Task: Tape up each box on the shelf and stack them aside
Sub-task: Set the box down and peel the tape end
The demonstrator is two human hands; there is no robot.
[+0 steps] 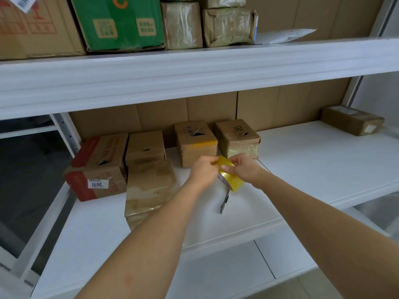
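- Head view: a white metal shelf (323, 160) with a brown cardboard sheet as its back wall fills the picture; a second white shelf board (194, 70) runs above it.
- On the lower shelf stand several cardboard boxes: a red-printed box (97, 169) with a label "3011" at the left, a plain box (145, 145) just beside it, a flatter taped box (149, 186) in front of that one, and two small boxes (195, 141) (237, 137) near the back wall.
- One more small box (352, 123) lies well apart, at the far right of the shelf.
- The yellow tape roll (230, 179) is held above the shelf, in front of the two small boxes.
- The right hand (241, 168) has its fingers curled around the roll.
- The left hand (204, 168) pinches the loose end of the tape at the top of the roll.
- A dark pen-like tool (224, 201) lies on the shelf just under the roll; what it is exactly I cannot tell.
- On the upper board stand a green box (118, 24) and taped parcels (228, 26).
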